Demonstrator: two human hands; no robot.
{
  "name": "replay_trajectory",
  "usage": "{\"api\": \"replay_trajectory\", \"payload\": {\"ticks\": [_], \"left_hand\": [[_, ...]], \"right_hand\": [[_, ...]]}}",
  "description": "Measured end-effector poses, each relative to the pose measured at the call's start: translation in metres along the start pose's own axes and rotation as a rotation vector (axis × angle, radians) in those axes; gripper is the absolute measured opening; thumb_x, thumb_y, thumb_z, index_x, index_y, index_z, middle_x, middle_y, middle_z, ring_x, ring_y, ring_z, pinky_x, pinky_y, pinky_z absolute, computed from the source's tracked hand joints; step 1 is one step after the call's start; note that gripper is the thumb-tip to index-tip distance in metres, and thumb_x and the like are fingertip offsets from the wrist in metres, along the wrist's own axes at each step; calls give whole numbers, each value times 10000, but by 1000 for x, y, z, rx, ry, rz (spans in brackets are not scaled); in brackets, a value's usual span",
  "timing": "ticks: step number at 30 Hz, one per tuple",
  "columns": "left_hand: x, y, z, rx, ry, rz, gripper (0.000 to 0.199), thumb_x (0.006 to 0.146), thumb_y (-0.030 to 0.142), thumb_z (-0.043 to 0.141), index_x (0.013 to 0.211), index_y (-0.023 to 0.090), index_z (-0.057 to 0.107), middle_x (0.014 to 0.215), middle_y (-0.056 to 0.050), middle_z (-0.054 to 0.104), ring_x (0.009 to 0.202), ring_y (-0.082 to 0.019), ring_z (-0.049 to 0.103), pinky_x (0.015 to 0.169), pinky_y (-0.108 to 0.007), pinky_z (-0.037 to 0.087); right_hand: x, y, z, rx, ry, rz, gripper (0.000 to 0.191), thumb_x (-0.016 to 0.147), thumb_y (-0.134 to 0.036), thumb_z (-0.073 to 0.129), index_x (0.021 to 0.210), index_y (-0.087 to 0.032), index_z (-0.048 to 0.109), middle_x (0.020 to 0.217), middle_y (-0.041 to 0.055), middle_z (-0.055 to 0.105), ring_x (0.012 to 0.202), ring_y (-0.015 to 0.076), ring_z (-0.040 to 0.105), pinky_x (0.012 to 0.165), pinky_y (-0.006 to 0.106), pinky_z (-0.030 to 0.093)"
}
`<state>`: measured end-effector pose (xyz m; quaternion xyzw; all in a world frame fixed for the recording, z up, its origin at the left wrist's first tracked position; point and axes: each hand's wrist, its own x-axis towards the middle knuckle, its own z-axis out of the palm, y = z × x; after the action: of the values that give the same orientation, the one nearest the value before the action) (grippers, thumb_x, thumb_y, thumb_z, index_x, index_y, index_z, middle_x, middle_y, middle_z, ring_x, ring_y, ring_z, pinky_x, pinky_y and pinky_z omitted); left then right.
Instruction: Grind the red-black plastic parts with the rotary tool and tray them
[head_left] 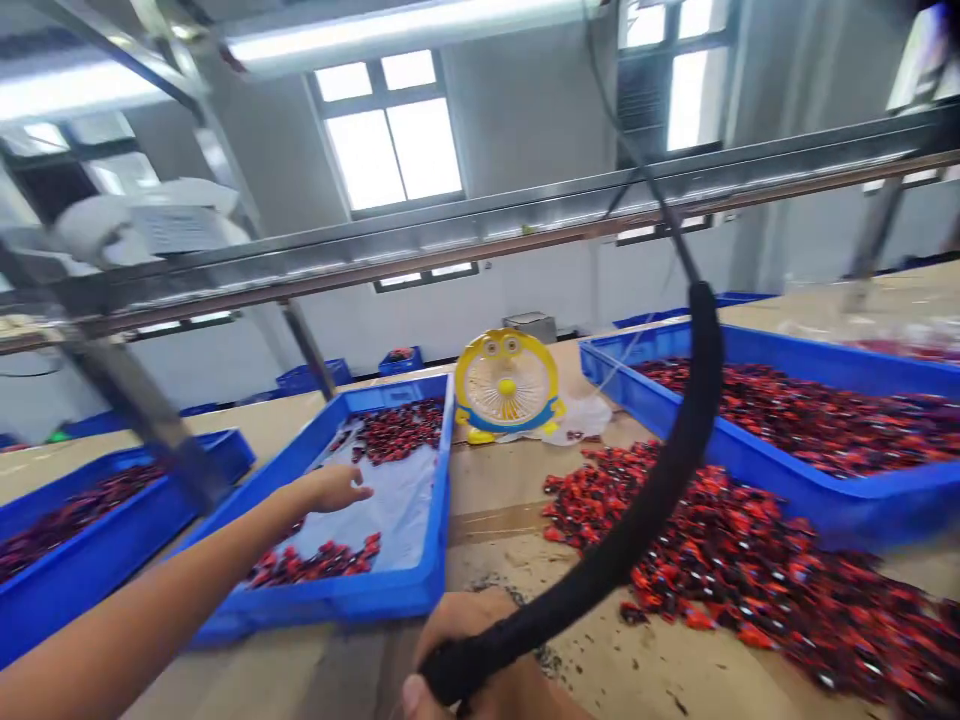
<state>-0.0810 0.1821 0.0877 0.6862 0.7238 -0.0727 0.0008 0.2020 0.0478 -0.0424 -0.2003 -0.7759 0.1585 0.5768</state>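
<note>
Rectangular blue plastic tray only part-covered, glossy red-and-black heap waiting outside; left hand loosely open over the tray (right hand, can't tell if it's gripping).

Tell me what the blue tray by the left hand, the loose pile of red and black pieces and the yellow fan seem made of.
Blue tray: probably moulded plastic, satin; even colour, rounded corners.
Pieces: hard and glossy, judging by bright glints; plastic or glass, can't tell which.
Yellow fan: likely plastic, smooth; evenly coloured frame.
</note>
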Motion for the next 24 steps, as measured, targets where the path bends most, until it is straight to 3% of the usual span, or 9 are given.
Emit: {"api": "replay_trajectory", "payload": {"ticks": [4,9,15,19,24], "left_hand": [[-23,-19,29,-45,-213,-97,363,1051,352,720,1361,170,670,1355,-118,706,1133,-278,737,950,-490,646],[-44,-3,56,-116,-270,-31,364,1049,353,722,1360,171,671,1366,-119,703,1154,-284,730,969,-501,638],[-44,14,67,-141,-245,90,332,1049,342,724,1325,163,685,1310,-109,724,1095,-264,747,932,-474,650],[-40,6,67,-160,-145,114,299,1054,345,716,1285,156,698,1256,-99,741,1061,-253,752,918,-461,651],[-48,-5,63,-223,4,54,280,1062,393,691,1204,152,703,1137,-74,748,967,-228,742,884,-432,629]], "right_hand": [[-5,0,6,160,-6,-43,387,1028,-525,661,843,-187,640,695,-38,622,584,112,585,569,256,527],[-6,-7,-8,233,-26,-31,338,1047,-470,669,884,-176,637,743,-42,606,649,123,597,648,285,553],[-3,-7,4,255,45,-30,354,1068,-488,638,907,-173,650,731,-48,599,589,100,560,589,254,531],[-2,6,11,240,85,-47,345,1070,-481,640,926,-168,652,729,-52,593,562,88,535,545,231,504],[-3,12,10,249,46,-60,325,1073,-465,640,952,-165,665,757,-41,615,585,92,557,559,235,520]]}}
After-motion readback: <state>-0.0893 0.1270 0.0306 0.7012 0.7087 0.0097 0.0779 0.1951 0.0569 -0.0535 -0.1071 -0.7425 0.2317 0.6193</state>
